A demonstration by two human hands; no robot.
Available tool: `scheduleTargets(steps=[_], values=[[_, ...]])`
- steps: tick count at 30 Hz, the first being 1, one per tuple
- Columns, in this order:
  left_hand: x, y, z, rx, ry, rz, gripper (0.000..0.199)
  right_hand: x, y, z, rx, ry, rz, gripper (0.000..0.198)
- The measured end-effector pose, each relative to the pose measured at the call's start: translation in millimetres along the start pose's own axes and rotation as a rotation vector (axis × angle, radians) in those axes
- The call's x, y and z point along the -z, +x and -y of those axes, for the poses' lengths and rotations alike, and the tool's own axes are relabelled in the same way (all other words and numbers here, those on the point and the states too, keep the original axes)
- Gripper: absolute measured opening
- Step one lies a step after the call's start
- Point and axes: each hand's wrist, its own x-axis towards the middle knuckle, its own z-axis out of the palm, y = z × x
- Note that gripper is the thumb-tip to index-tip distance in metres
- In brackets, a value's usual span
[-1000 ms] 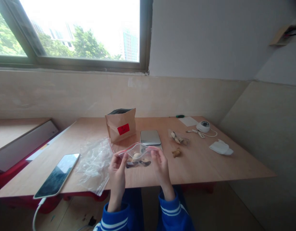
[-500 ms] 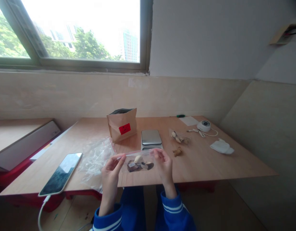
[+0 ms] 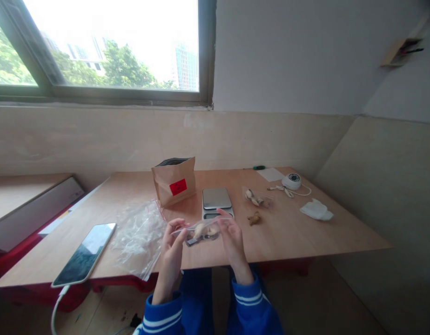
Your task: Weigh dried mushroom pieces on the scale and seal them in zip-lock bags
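A clear zip-lock bag [image 3: 203, 231] with dried mushroom pieces inside is held above the table's front edge. My left hand [image 3: 173, 242] grips its left end, thumb in front. My right hand [image 3: 232, 235] pinches the upper right corner. Just beyond the hands lies a digital kitchen scale [image 3: 217, 199] with a steel plate, its lower part partly covered by my right fingers. To the right, a second clear bag of mushroom pieces [image 3: 257, 199] rests on the table, and a loose brown dried piece [image 3: 254, 218] lies in front of it.
An open kraft paper pouch [image 3: 175, 182] with a red label stands behind left. A pile of clear plastic bags [image 3: 140, 237] and a phone [image 3: 85, 253] on a cable lie left. Farther right are a white camera-like device [image 3: 292, 181], crumpled white tissue [image 3: 317, 210] and a green-handled screwdriver [image 3: 259, 167].
The bag has tilted flatter and my hands have drawn closer together, the left moving right. The view has shifted slightly; the items on the table stay in place.
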Motion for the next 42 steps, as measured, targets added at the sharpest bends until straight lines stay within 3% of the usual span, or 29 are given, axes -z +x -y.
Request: scheduleTargets(steps=[3, 12, 20, 27, 32, 35, 38, 42], values=[[5.4, 2.7, 6.1, -0.028, 0.108, 0.043, 0.031, 2.2, -1.1, -0.8, 0.013, -0.094, -0.031, 0.033], [13.9, 8.1, 5.3, -0.117, 0.456, -0.063, 0.026, 13.0, -3.1, 4.2, 0.048, -0.263, 0.017, 0.026], [11.5, 4.0, -2.1, -0.05, 0.404, -0.072, 0.026, 15.3, -4.9, 9.0, 0.126, -0.331, 0.033, 0.022], [9.9, 1.8, -0.8, -0.087, 0.503, -0.185, 0.029, 14.4, -5.3, 8.4, 0.135, -0.376, 0.018, 0.022], [6.7, -0.3, -2.3, -0.035, 0.375, -0.057, 0.029, 12.3, -5.4, 3.0, 0.076, -0.186, -0.047, 0.024], [4.7, -1.5, 4.5, 0.019, 0.222, 0.003, 0.03, 10.6, -6.8, 3.5, 0.024, -0.052, 0.058, 0.033], [3.3, -1.9, 11.2, 0.041, 0.17, 0.05, 0.034, 8.9, -8.9, 8.3, 0.012, -0.059, 0.171, 0.034], [2.9, -1.1, 11.1, -0.015, 0.229, 0.081, 0.025, 6.7, -10.3, 15.2, 0.041, -0.164, 0.143, 0.023]])
